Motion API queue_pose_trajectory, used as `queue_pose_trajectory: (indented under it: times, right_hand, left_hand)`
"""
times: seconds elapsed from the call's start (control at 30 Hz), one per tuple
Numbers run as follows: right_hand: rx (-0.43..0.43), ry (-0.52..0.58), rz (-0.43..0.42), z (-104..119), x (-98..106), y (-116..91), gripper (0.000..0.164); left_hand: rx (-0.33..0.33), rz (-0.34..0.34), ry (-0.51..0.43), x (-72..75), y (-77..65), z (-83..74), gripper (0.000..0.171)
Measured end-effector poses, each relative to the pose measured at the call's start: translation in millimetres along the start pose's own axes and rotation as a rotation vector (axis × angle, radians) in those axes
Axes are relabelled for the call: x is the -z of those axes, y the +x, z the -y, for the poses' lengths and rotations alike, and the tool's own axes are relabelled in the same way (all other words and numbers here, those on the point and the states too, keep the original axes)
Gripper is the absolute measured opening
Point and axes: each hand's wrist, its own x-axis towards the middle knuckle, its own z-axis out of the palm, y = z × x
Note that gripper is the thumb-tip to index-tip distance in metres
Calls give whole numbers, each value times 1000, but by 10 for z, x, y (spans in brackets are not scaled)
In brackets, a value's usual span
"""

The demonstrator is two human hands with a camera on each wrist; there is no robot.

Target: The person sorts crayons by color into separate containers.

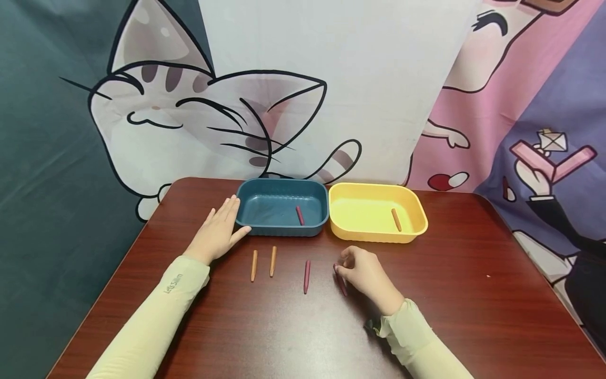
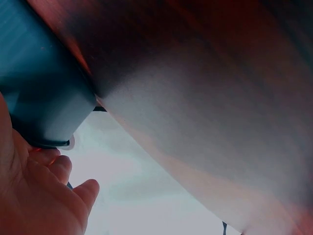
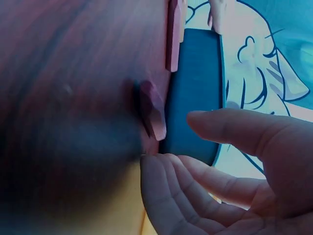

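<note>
My left hand (image 1: 215, 229) rests with straight fingers against the left side of the blue bin (image 1: 265, 230); the left wrist view shows the fingers (image 2: 58, 169) at its rim. My right hand (image 1: 366, 273) is low over the table beside a dark red crayon (image 1: 341, 284). In the right wrist view, thumb and fingertips stand apart, with the crayon (image 3: 153, 110) just beyond the gap. Another dark red crayon (image 1: 306, 277) lies to its left, and two orange crayons (image 1: 254, 266) lie farther left. One red crayon (image 1: 300, 215) is inside the blue bin.
Right beside the blue bin stands a yellow bin (image 1: 374, 235) with an orange crayon (image 1: 396, 220) inside. Both stand near the far edge of the brown table (image 1: 454, 295). Behind the table hangs a cartoon cat backdrop (image 1: 293, 42).
</note>
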Motion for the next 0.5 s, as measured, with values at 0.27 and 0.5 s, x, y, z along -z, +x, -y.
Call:
queue_pose_trajectory:
  times: [0.27,0.5]
  right_hand:
    - [-19,-29,40,29,-49,7,17]
    - [-22,-83,65,74,-91,24,23]
  left_hand:
    - [6,9,-1,18,-6,6,85]
    - [10,15,-4,20,-8,0,86]
